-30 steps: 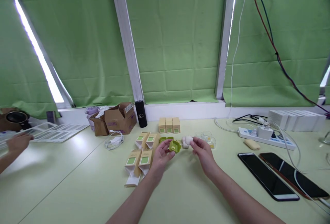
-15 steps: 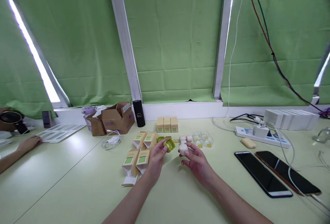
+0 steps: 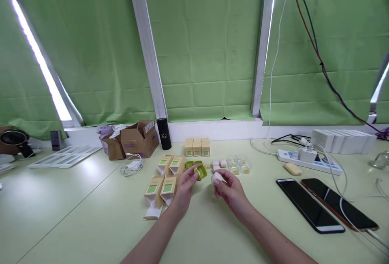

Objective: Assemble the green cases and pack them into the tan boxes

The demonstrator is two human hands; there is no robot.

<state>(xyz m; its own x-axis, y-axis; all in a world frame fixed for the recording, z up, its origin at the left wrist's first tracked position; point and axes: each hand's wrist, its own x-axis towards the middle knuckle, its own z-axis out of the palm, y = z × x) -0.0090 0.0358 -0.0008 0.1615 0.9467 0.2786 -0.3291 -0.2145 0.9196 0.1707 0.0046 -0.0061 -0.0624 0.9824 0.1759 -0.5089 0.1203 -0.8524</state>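
Between the thumb and fingers of my left hand (image 3: 186, 187) is a small green square tray (image 3: 200, 171), its hollow side facing me. My right hand (image 3: 232, 191) pinches a small white rounded piece (image 3: 216, 177), a short gap to the right of the tray. More green trays (image 3: 193, 163) lie just behind my left fingers. Small pinkish-white pieces (image 3: 223, 163) rest behind my right hand, beside several clear plastic cups (image 3: 240, 164) with yellow marks. Left of my left hand lie several tan cartons (image 3: 154, 187) with green windows, the front ones with flaps unfolded.
Three tan boxes (image 3: 197, 147) stand at the back, near a black bottle (image 3: 164, 134) and an open cardboard box (image 3: 139, 138). To the right are two phones (image 3: 310, 205), a power strip (image 3: 310, 162) with cables, and white boxes (image 3: 343, 141).
My right hand has turned the white piece, tilting it, and its fingers have closed in more. Another person's hand at the far left has left the view. My left hand has barely moved.
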